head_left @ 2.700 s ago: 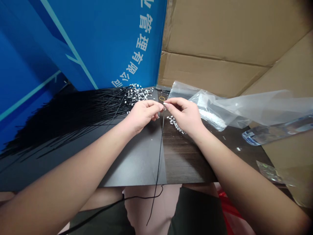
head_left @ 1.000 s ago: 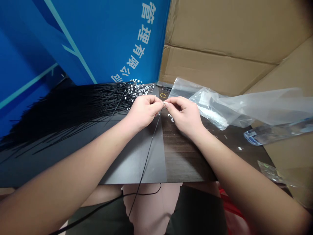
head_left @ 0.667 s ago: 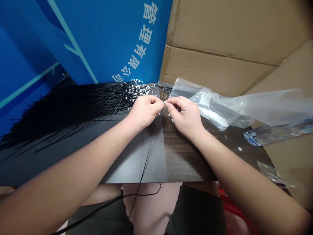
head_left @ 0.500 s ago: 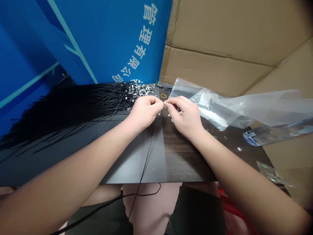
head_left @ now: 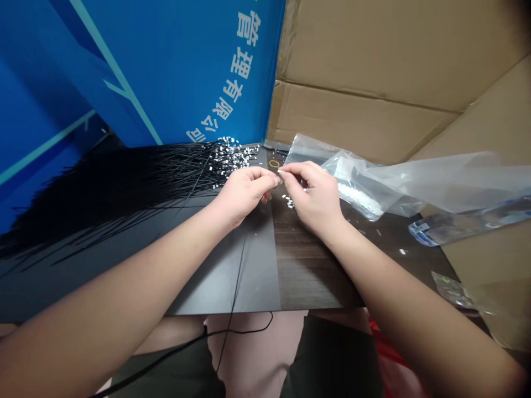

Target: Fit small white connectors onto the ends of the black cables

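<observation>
1. Head view: left hand (head_left: 249, 194), thumb and finger pressed together; cannot tell what's between, too small;
2. right hand (head_left: 314, 192) just beside, fingertips pinching small white piece (head_left: 280, 171) above table (head_left: 319, 276);
3. loose white bits (head_left: 287, 202) near right hand; clear bag (head_left: 369, 179) beyond;
4. black cord pile (head_left: 116, 188) on the left hand's side, white tips.

On the table (head_left: 317, 276), I am seeing the strand heap (head_left: 103, 185) lying left of the left hand (head_left: 246, 193) before the panel (head_left: 178, 61), loose tabs (head_left: 289, 204) resting between it and the right hand (head_left: 314, 192), and plastic bags (head_left: 360, 190) spreading farther right before the cardboard (head_left: 365, 50).
</observation>
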Demonstrator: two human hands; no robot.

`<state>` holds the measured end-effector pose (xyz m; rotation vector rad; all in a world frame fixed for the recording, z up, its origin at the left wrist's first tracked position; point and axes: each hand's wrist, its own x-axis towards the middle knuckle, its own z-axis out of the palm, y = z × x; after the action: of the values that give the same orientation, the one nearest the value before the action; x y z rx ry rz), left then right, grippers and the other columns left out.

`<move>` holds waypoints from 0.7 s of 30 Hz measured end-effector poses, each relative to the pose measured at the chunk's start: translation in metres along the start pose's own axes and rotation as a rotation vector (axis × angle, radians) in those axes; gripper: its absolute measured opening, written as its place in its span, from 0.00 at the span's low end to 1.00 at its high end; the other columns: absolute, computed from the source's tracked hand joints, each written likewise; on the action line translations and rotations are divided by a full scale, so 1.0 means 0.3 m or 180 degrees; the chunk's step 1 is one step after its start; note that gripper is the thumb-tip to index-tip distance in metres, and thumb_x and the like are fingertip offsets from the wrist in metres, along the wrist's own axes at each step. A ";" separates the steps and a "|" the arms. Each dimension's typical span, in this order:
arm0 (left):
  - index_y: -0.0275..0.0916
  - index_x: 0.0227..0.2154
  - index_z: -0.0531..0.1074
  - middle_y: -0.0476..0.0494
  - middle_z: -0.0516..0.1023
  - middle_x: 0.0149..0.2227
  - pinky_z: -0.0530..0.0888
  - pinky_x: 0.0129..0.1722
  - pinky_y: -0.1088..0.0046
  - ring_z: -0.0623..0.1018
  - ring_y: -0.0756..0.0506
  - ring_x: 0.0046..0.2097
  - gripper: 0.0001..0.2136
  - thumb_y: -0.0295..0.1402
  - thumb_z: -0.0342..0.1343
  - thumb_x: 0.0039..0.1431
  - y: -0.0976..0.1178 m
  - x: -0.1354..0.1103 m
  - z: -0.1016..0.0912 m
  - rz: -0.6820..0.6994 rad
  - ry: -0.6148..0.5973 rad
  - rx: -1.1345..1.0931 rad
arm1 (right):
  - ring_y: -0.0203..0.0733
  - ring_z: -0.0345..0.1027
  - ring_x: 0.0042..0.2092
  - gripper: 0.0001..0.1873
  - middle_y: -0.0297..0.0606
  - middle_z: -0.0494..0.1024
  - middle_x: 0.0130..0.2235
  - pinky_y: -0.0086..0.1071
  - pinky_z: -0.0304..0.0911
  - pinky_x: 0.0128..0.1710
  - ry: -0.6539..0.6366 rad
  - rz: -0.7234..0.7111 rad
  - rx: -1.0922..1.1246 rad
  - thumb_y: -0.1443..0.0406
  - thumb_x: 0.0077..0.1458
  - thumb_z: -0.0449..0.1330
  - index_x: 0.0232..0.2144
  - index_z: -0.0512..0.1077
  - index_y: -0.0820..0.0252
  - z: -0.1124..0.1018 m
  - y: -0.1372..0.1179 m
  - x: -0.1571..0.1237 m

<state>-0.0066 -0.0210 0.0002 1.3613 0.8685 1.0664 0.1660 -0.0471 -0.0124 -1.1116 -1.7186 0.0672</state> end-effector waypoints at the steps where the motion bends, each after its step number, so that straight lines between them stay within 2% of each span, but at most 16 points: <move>1: 0.39 0.23 0.75 0.50 0.73 0.23 0.65 0.30 0.71 0.69 0.51 0.27 0.07 0.33 0.67 0.51 -0.002 0.001 0.000 0.0008 0.0014 -0.0018 | 0.43 0.75 0.39 0.07 0.38 0.85 0.40 0.39 0.68 0.41 -0.0004 0.0016 -0.0018 0.65 0.68 0.62 0.38 0.81 0.54 0.000 0.000 0.000; 8: 0.38 0.25 0.77 0.50 0.74 0.25 0.66 0.30 0.71 0.69 0.52 0.27 0.08 0.34 0.69 0.52 -0.008 0.001 0.000 0.0041 0.0039 -0.0074 | 0.42 0.72 0.36 0.07 0.37 0.84 0.38 0.39 0.68 0.41 0.0011 0.0091 -0.0098 0.64 0.68 0.62 0.39 0.82 0.54 0.004 0.001 0.000; 13: 0.37 0.26 0.78 0.50 0.75 0.26 0.67 0.31 0.72 0.70 0.52 0.28 0.05 0.32 0.68 0.52 -0.004 -0.007 0.009 0.0007 0.0154 -0.0167 | 0.40 0.72 0.35 0.06 0.35 0.83 0.36 0.37 0.68 0.39 0.0080 0.0068 0.0033 0.67 0.66 0.63 0.37 0.81 0.56 0.011 -0.008 -0.003; 21: 0.36 0.26 0.78 0.50 0.75 0.26 0.67 0.30 0.73 0.70 0.53 0.27 0.05 0.30 0.68 0.50 -0.009 -0.008 0.017 -0.0109 0.0197 -0.0450 | 0.40 0.74 0.36 0.06 0.35 0.85 0.37 0.38 0.71 0.42 0.0023 0.0209 0.0194 0.66 0.66 0.63 0.38 0.82 0.56 0.017 -0.002 -0.007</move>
<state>-0.0023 -0.0248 -0.0025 1.1972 0.8426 1.1270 0.1617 -0.0468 -0.0160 -1.1218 -1.6627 0.1554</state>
